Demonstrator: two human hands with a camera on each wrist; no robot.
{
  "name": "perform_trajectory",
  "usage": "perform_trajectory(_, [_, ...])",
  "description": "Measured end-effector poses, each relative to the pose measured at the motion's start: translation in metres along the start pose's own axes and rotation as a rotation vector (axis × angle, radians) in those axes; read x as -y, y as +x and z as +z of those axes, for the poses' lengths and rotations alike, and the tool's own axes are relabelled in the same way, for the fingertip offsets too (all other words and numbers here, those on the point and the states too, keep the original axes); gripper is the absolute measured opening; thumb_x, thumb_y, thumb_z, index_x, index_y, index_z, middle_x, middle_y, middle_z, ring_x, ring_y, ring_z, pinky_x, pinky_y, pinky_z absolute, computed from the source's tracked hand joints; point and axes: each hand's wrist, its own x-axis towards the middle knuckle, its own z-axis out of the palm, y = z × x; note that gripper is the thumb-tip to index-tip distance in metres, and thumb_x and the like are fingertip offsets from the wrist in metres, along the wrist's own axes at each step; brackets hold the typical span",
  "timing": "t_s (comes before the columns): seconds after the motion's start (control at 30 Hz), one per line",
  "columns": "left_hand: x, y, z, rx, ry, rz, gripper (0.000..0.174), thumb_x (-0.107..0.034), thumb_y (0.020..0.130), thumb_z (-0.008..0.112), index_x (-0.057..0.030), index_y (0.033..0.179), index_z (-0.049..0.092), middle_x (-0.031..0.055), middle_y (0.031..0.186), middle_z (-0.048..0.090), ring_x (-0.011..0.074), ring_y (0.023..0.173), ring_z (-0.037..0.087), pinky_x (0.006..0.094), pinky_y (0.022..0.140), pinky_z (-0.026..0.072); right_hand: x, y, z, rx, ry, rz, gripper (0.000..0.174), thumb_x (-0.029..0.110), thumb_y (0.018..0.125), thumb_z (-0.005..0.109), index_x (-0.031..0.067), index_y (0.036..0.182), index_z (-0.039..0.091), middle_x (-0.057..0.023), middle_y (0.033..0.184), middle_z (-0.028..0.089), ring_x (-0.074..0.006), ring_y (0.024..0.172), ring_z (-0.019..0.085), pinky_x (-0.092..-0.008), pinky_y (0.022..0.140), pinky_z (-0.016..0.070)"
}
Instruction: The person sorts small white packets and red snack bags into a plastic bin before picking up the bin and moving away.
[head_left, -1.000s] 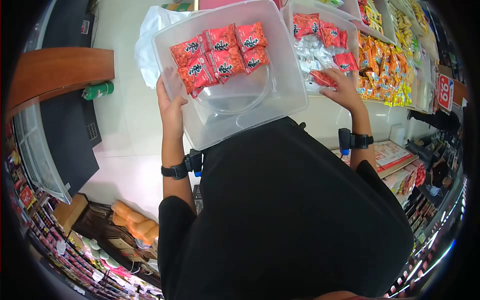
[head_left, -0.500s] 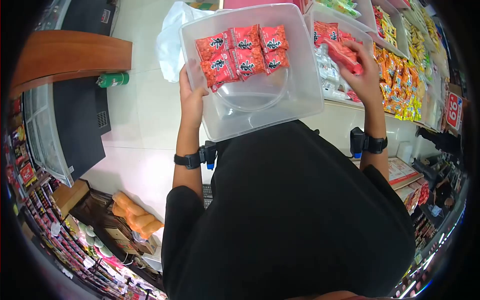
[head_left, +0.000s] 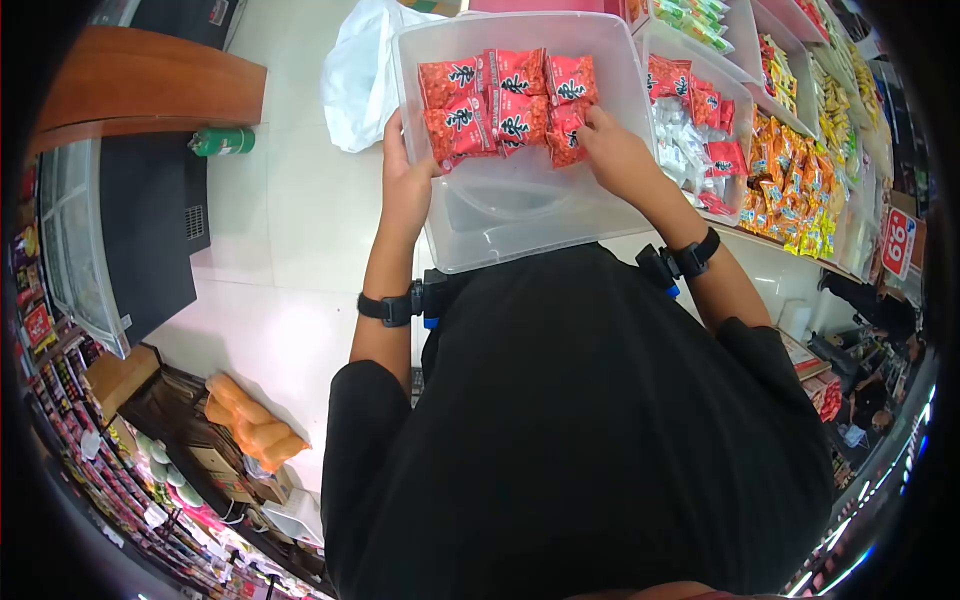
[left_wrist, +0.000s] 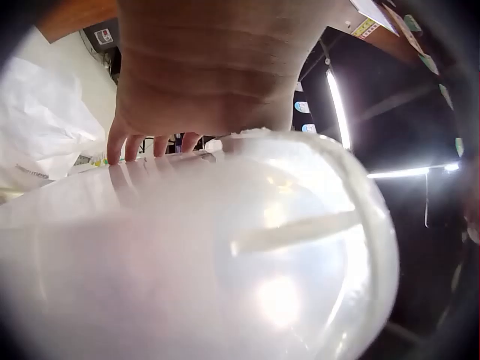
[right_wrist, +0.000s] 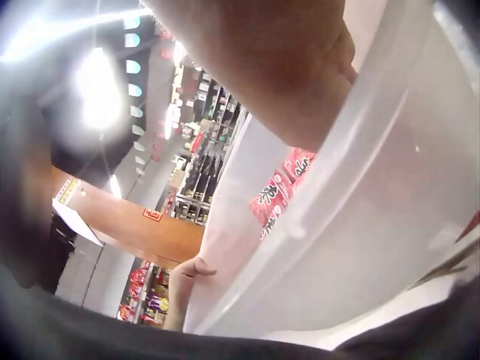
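A translucent plastic bin lies tilted against the person's front, with several red snack packets in two rows inside. The left hand grips the bin's left wall, thumb inside and fingers outside; in the left wrist view its fingers hang over the edge of the bin. The right hand reaches inside and pinches the lower right packet at its edge. In the right wrist view the right hand is partly hidden behind the bin wall, beside red packets.
Right of the bin, a shelf container holds red and silver packets. Beyond it are orange packets and a price sign. A white plastic bag lies at the bin's upper left, a green cylinder farther left.
The right hand took a red packet from the shelf container and moved left with it into the bin, where it lies at the lower right of the rows. The left hand kept its hold.
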Motion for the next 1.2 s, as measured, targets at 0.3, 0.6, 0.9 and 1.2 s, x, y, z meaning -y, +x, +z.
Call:
perform_trajectory(0.3, [0.003,0.001,-0.001,-0.007,0.021,0.004,0.076,0.002,0.064,0.04,-0.0021,0.14,0.029,0.0152,0.14,0.038,0.0249,0.13,0.037,0.028,0.1,0.0356,0.012,0.008,-0.001,-0.242,0.015,-0.143,0.043,0.004,0.064,0.069,0.0027,0.103,0.053,-0.0109,0.11,0.051,-0.0299,0.108,0.05,-0.0403,0.087,0.0455])
perform_trajectory(0.6, [0.0,0.002,0.0,0.021,-0.046,-0.019,0.077,0.002,0.064,0.041,-0.0012,0.139,0.029,0.017,0.14,0.036,0.0265,0.13,0.037,0.0297,0.102,0.0343,0.014,0.011,-0.005,-0.034,-0.03,0.018,0.046,0.01,0.065,0.072,0.0034,0.106,0.053,-0.0107,0.108,0.052,-0.0299,0.104,0.051,-0.041,0.084,0.0471])
perform_trajectory(0.9, [0.002,0.002,0.0,-0.009,-0.011,-0.006,0.077,0.002,0.063,0.041,-0.0015,0.139,0.03,0.0161,0.14,0.037,0.0255,0.132,0.035,0.0299,0.102,0.0341,-0.005,0.035,-0.005,-0.363,-0.031,-0.066,0.038,0.005,0.067,0.069,0.0031,0.105,0.063,-0.0133,0.112,0.053,-0.0312,0.109,0.05,-0.04,0.09,0.0448])
perform_trajectory(1.2, [-0.004,0.001,0.001,-0.004,-0.034,-0.009,0.075,0.0,0.063,0.043,-0.0004,0.137,0.033,0.0145,0.138,0.039,0.0243,0.13,0.036,0.0298,0.104,0.0308,-0.011,0.042,-0.004,-0.199,0.171,-0.081,0.043,-0.001,0.069,0.065,0.0046,0.111,0.059,-0.01,0.108,0.056,-0.0306,0.104,0.052,-0.0381,0.087,0.0459])
